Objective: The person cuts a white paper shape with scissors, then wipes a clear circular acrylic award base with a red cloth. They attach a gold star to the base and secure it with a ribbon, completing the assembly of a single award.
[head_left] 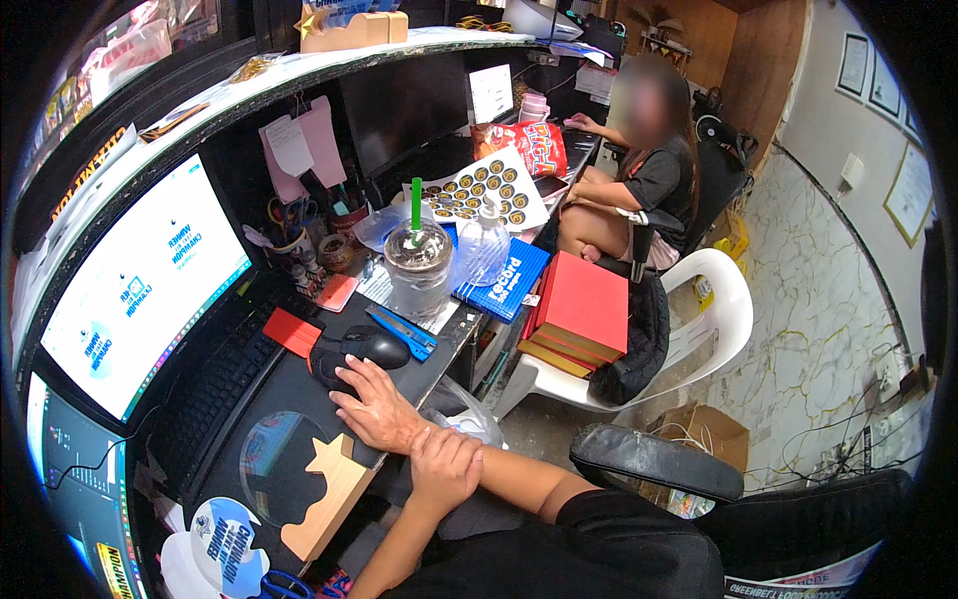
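My right hand (374,404) lies on the dark desk (329,409), fingers stretched out and apart. Its fingertips are at the near edge of a black computer mouse (374,347) and a dark rounded pad, not wrapped round either. My left hand (446,467) is closed round my right wrist. Close by lie a blue utility knife (402,331) and a red card (291,331). Nearer me, a wooden trophy base with a star (329,489) stands beside a clear round disc (284,464).
A lit monitor (150,290) and keyboard (215,374) are left. Beyond the mouse stand a lidded plastic cup (418,270) with a green straw and a blue record book (514,285). Red boxes (579,304) sit on a white chair (723,314). Another person (654,170) sits farther back.
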`<state>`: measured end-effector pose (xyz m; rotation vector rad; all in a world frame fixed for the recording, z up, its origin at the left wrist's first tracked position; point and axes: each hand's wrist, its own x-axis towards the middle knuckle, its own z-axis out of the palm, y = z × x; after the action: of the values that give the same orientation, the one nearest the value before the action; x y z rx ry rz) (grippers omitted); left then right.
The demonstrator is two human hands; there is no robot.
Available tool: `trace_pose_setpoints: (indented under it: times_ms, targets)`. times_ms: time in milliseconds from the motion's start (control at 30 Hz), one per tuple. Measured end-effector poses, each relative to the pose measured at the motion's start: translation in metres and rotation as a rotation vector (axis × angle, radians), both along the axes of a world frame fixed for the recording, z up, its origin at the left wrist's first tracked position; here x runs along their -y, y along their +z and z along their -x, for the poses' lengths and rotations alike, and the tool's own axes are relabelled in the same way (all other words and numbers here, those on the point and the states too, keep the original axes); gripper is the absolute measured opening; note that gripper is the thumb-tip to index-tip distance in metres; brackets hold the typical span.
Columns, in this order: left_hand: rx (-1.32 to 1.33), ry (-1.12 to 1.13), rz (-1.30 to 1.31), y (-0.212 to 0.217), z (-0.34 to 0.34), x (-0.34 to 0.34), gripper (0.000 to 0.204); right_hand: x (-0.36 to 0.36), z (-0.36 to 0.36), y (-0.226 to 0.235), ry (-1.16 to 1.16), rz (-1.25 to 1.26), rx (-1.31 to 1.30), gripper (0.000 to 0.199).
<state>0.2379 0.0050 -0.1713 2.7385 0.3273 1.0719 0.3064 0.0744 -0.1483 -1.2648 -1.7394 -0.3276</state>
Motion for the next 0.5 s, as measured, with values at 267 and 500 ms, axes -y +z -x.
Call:
trace_pose_setpoints:
  times_ms: [267,500]
  targets:
    - [0.017,0.011,-0.010,-0.0009,0.0005,0.0006,0.016,0.0005,0.0006,0.0007,-0.013,-0.006,0.001,0.028]
    - [0.034,-0.002,0.015,-0.0001,0.0004,0.0013,0.016,0.0012,0.0005,0.0018,-0.012,0.003,-0.001,0.028]
